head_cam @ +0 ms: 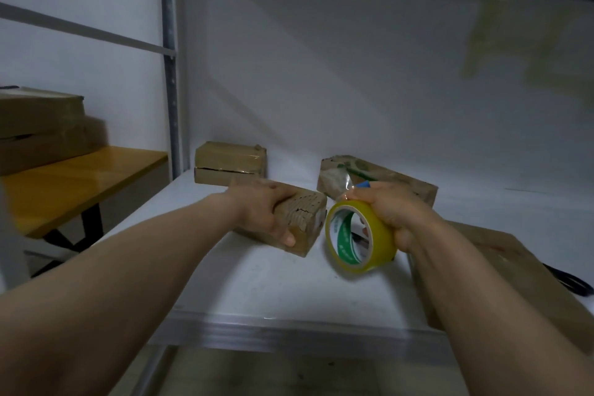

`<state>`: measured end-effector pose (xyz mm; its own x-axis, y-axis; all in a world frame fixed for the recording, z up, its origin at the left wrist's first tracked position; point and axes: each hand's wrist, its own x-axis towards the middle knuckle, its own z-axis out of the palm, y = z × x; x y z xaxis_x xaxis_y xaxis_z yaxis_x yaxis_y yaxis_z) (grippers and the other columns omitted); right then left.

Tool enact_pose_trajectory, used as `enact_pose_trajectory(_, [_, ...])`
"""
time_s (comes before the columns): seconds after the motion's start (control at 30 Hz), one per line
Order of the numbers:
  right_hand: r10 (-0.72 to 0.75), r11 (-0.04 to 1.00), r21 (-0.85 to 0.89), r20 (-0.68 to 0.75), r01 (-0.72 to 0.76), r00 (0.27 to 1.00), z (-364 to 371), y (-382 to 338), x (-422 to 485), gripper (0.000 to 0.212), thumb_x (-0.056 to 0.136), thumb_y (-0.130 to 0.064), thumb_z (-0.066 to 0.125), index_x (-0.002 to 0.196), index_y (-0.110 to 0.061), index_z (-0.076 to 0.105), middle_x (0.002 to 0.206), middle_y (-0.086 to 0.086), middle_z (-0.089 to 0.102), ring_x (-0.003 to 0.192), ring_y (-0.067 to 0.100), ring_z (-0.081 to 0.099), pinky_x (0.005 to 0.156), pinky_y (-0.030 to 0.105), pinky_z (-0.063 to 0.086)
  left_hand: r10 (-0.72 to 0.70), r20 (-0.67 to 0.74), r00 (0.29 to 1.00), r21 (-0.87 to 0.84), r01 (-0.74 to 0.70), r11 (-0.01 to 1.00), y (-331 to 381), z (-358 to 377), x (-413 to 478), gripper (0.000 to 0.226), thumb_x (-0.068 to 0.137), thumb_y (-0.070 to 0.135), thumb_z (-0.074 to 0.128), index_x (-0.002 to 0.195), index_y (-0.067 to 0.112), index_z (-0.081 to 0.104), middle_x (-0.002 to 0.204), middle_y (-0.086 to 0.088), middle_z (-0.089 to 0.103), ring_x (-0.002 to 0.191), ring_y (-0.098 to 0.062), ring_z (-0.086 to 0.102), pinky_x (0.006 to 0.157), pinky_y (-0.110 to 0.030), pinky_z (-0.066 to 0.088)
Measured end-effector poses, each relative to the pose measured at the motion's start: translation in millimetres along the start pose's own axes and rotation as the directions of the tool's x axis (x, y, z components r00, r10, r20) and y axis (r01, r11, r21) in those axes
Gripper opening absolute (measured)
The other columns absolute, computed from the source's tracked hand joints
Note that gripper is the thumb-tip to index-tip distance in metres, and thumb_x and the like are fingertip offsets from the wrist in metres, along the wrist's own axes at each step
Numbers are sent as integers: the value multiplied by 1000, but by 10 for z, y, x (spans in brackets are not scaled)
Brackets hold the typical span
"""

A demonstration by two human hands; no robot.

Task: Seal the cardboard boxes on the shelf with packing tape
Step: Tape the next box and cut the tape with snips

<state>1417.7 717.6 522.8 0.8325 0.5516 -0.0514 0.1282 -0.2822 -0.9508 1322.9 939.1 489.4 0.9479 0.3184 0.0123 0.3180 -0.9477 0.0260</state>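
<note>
Battered brown cardboard box (310,206), its near end torn to frayed corrugation, lies on the white metal shelf (273,286) with the left hand (263,210) gripping it from above, just beside the yellow packing tape roll (381,236) clutched in the right hand (393,212), a taped brown box (229,162) and a green-printed crumpled box (403,184) farther back.

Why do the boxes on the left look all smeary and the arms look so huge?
In the head view, the stacked boxes at the left edge are smeared by motion blur; the wide-angle lens stretches the forearms near the bottom corners; the light is dim, with a small shine on the back box; the tape roll looks fairly sharp.
</note>
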Motion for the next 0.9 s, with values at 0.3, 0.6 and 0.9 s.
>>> enact_pose_trajectory(0.3, [81,996,41,-9,-80,997,-33,25,48,20,87,-23,77,102,-11,72,74,10,71,59,24,65,59,34,54,-203,-243,949,236,261,936,675,141,-72,85,69,92,48,118,24,60,105,5,66,98,-20,65,72,-31,48])
enact_pose_trajectory(0.6, [133,991,-18,35,-132,991,-61,110,22,23,87,-24,77,104,-9,71,90,16,74,74,30,69,73,42,58,-280,-111,954,249,299,921,710,49,-159,101,59,102,35,122,26,59,115,1,66,115,-29,58,107,-58,34])
enact_pose_trajectory(0.9, [137,990,-24,61,-136,989,-7,148,53,29,83,-28,80,107,-14,71,96,16,75,86,35,72,87,51,59,-160,85,983,-747,170,643,569,-499,-112,24,95,32,54,106,13,64,112,-6,66,102,-21,57,88,-38,42])
